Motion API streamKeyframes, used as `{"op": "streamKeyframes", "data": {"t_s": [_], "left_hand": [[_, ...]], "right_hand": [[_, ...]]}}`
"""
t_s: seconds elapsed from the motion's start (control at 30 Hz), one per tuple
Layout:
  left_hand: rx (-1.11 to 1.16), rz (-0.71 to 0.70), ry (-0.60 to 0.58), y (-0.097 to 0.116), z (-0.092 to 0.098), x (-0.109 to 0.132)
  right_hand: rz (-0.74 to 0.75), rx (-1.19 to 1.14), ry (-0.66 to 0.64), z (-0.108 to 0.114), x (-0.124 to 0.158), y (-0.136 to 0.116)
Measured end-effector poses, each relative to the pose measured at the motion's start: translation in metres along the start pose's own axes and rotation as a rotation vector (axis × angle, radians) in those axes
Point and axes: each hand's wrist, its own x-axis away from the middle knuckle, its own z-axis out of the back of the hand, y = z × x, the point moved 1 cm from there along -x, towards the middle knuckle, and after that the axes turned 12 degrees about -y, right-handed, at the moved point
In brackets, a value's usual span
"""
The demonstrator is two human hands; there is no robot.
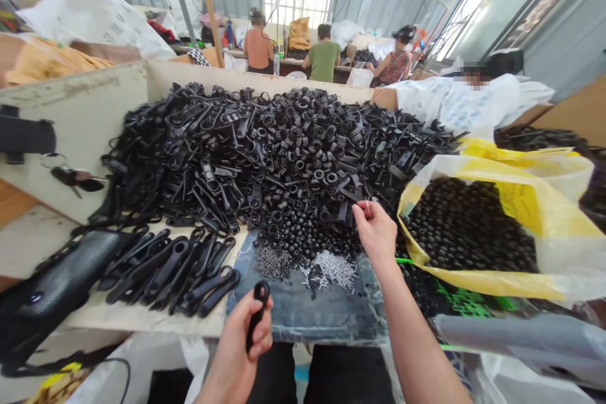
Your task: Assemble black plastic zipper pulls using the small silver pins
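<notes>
Your left hand (235, 353) grips a black plastic clip (258, 315), light and stiff, best held by its narrow shank. Your right hand (376, 233) pinches something too thin to identify, above heaped black parts (265, 164) on the worktop (142, 322).

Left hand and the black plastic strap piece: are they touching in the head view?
Touching. The head view shows the left hand closed around the black plastic strap piece, its loop above the fingers.

A pale wooden workbench (146, 322) heaped with black plastic parts (265, 164)
</notes>
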Motion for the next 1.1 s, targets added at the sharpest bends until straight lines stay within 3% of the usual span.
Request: {"op": "streamKeyframes", "data": {"t_s": [0.13,0.3,0.47,0.6,0.73,0.9,1.0,1.1], "left_hand": [[-0.059,0.042,-0.098,-0.004,-0.019,0.0],[-0.081,0.017,-0.105,-0.003,-0.018,0.002],[-0.098,0.021,-0.127,-0.009,-0.013,-0.001],[-0.118,0.029,-0.114,-0.009,-0.021,-0.002],[-0.149,-0.054,-0.085,-0.012,-0.039,-0.001],[-0.208,-0.275,-0.045,-0.018,-0.055,-0.003],[-0.317,-0.347,0.023,-0.014,-0.048,-0.003],[-0.417,-0.303,0.01,-0.008,-0.034,0.0]], "right_hand": [[-0.017,-0.002,-0.06,-0.011,-0.021,-0.019],[0.007,-0.132,-0.121,-0.007,-0.014,-0.015],[-0.002,-0.363,-0.118,-0.004,0.016,0.01],[-0.033,-0.61,-0.095,0.001,0.032,0.019],[-0.052,-0.864,-0.171,0.003,0.065,0.002],[-0.025,-1.048,-0.382,-0.017,0.132,-0.033],[0.047,-0.953,-0.493,-0.023,0.157,-0.038],[0.296,-0.585,-0.49,-0.015,0.164,-0.032]]}}
